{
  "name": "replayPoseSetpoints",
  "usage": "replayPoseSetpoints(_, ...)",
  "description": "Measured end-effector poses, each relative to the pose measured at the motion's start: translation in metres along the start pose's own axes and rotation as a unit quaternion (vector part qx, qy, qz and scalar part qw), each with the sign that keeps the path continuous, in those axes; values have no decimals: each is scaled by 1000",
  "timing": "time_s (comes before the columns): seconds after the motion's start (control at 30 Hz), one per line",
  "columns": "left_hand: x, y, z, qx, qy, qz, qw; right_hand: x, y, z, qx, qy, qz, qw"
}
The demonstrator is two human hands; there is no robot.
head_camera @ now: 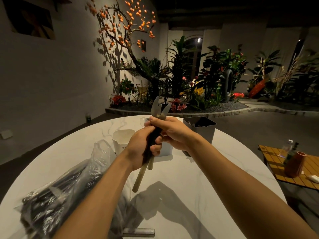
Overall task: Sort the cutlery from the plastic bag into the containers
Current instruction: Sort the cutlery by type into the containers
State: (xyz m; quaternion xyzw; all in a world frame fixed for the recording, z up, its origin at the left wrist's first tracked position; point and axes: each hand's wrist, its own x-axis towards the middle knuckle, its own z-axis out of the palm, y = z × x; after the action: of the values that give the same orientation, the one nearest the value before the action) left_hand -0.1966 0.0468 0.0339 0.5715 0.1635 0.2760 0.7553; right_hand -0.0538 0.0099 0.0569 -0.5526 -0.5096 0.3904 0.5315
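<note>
**Both grips closed on one bundle of cutlery above the table**

From my remote seat I see the left grip [138, 149] wrapped round the lower part of a cutlery bundle [152, 135], fingers curled about its dark middle. The right grip [170, 131] holds the same bundle higher up, thumb across the top, fingers folded round it from the right. Neither grip is slack; both are clamped on that bundle, which is raised clear of the white marble table [189, 195] and leans slightly to the right.

Pale grey pointed tips [158, 107] fan out above the right grip. Two pale handles [139, 178] stick out below the left grip, slanting down and to the left. The bowl of a clear plastic spoon [143, 120] peeks out just left of the right thumb.

The plastic bag [69, 187] lies crumpled on the table's near left, with dark cutlery inside it. Beyond the hands stands a white container [120, 135]; another pale container [166, 150] is mostly hidden behind them. A grey container [203, 133] stands further right, with dark pieces in it.

A metal bar [138, 232] lies at the near edge. To the right, a low side table [276, 163] carries an orange vase [294, 165] and a bottle [291, 150]. An indoor garden [198, 80] fills the background.
</note>
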Motion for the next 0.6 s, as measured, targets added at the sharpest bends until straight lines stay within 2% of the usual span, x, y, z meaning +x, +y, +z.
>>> replayPoseSetpoints(0.13, -3, 1, 1, -58, -15, -4, 998, -5, -4, -4, 43, -29, 12, 999)
replayPoseSetpoints(0.4, -7, 0, -4, -2, 6, 1, 1000, -7, 0, -9, 79, -39, 6, 996)
replayPoseSetpoints(0.6, -8, 1, -8, -4, 9, 1, 1000, -7, 4, -10, 69, -32, 26, 997)
